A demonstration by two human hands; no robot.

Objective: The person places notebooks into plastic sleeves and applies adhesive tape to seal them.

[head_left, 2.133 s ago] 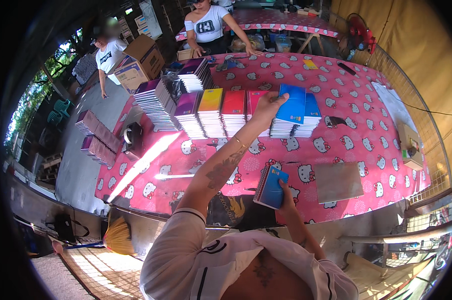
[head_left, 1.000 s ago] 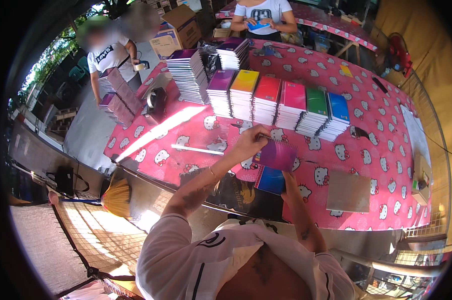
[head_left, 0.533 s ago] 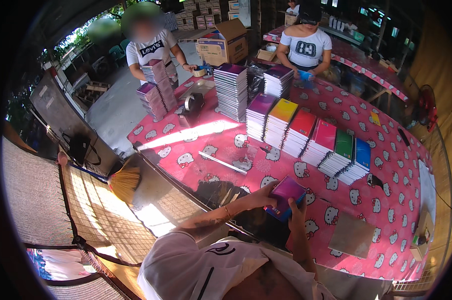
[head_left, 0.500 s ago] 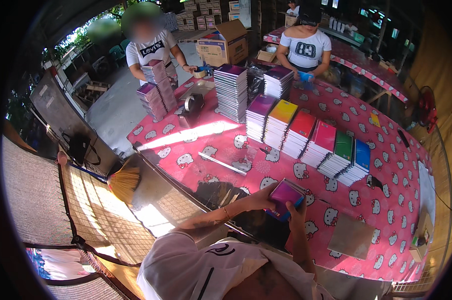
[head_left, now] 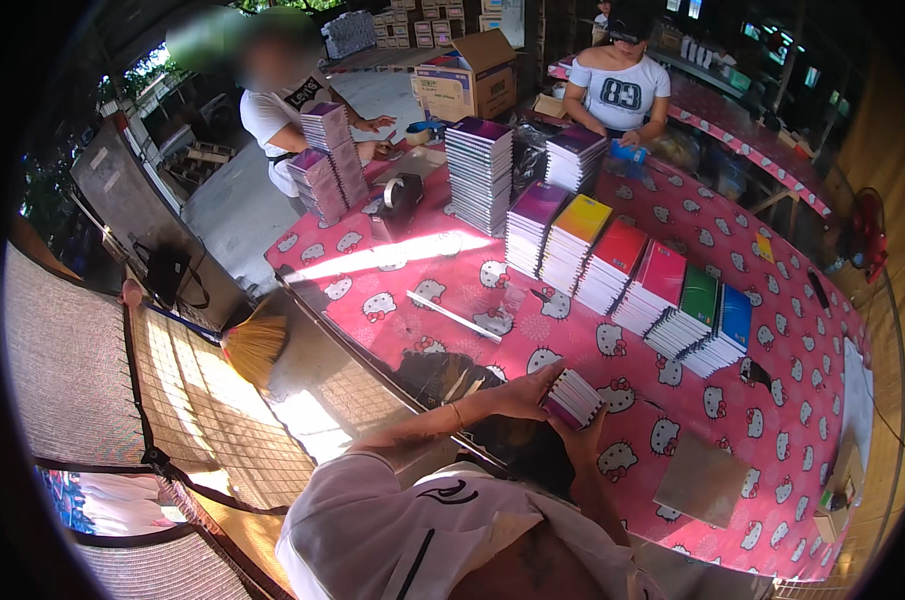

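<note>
Between my two hands, just above the near edge of the table, is a small stack of spiral notebooks point(head_left: 575, 397), turned so that its white page edges face up. My left hand point(head_left: 524, 395) grips the stack from its left side. The fingers of my right hand point(head_left: 578, 437) close on its lower end. Beyond them stands a row of notebook stacks with purple point(head_left: 538, 203), yellow point(head_left: 581, 217), red point(head_left: 622, 243), pink point(head_left: 662, 269), green point(head_left: 701, 294) and blue point(head_left: 736, 311) covers.
A pink patterned cloth covers the table point(head_left: 612, 340). On it lie a white strip point(head_left: 454, 316), a clear plastic sheet point(head_left: 701, 478) and a tape dispenser point(head_left: 396, 207). Taller notebook stacks point(head_left: 478, 178) stand farther back. Two people work across the table, near an open carton point(head_left: 482, 80).
My hands have turned the notebook stack from its purple cover to its page edges. The person at the far left has leaned in and moved a hand over the table.
</note>
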